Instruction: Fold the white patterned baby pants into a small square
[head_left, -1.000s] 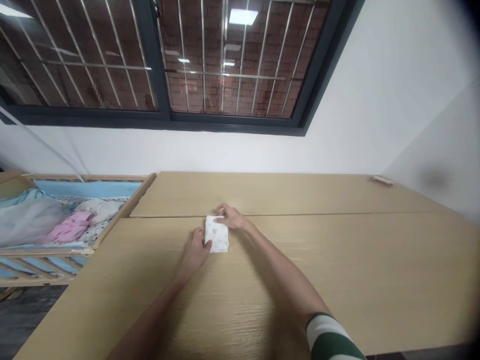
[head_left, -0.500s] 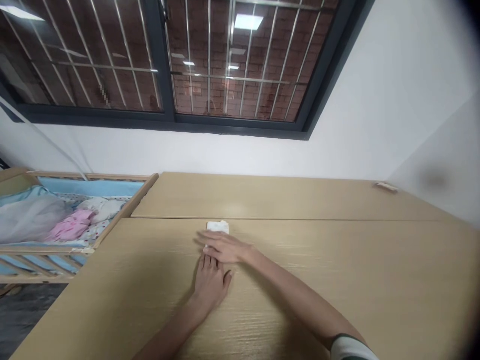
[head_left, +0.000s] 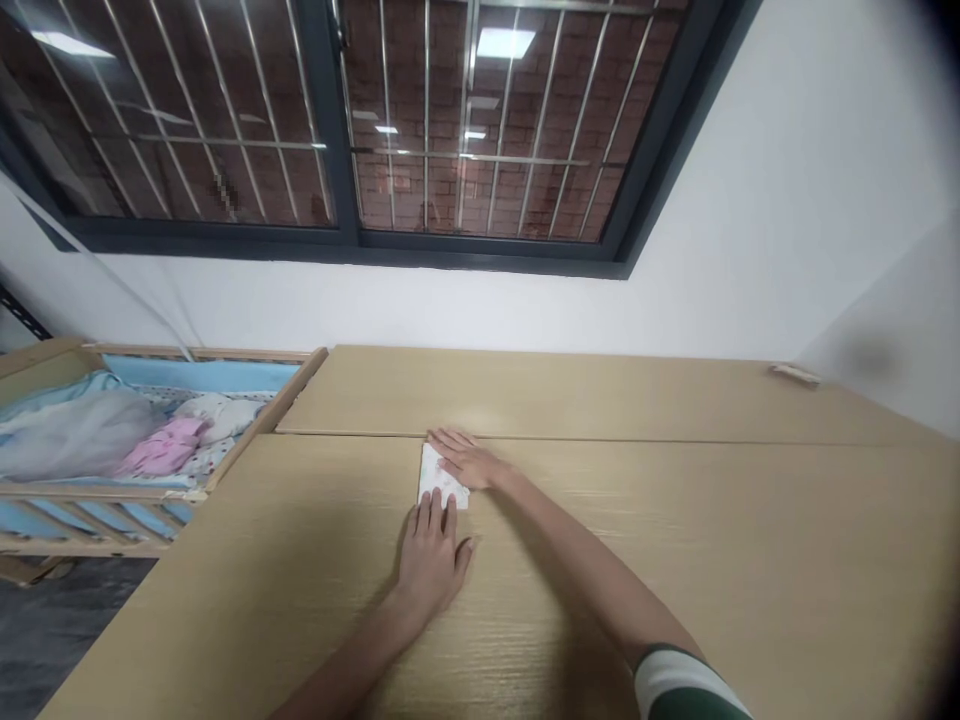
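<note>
A small white folded cloth or tissue (head_left: pixel 432 476) with faint coloured marks lies flat on the wooden board surface (head_left: pixel 615 560), just below the seam. My left hand (head_left: pixel 431 555) rests palm down with its fingertips on the lower edge of the white piece and its thumb spread to the right. Across the upper right part of the same piece lies my right hand (head_left: pixel 466 460), fingers stretched out toward the left and reaching the seam. What the right palm covers is hidden.
A wooden crib (head_left: pixel 262 415) with blue lining stands at the left, holding a pink cloth (head_left: pixel 166 446) and white bedding. A small pale object (head_left: pixel 795 375) lies at the far right of the board. Behind rise a white wall and a barred window (head_left: pixel 487 130).
My right hand has moved up and slightly right, uncovering more of the white piece. My left hand stays at its lower edge. The view has shifted slightly to the left.
</note>
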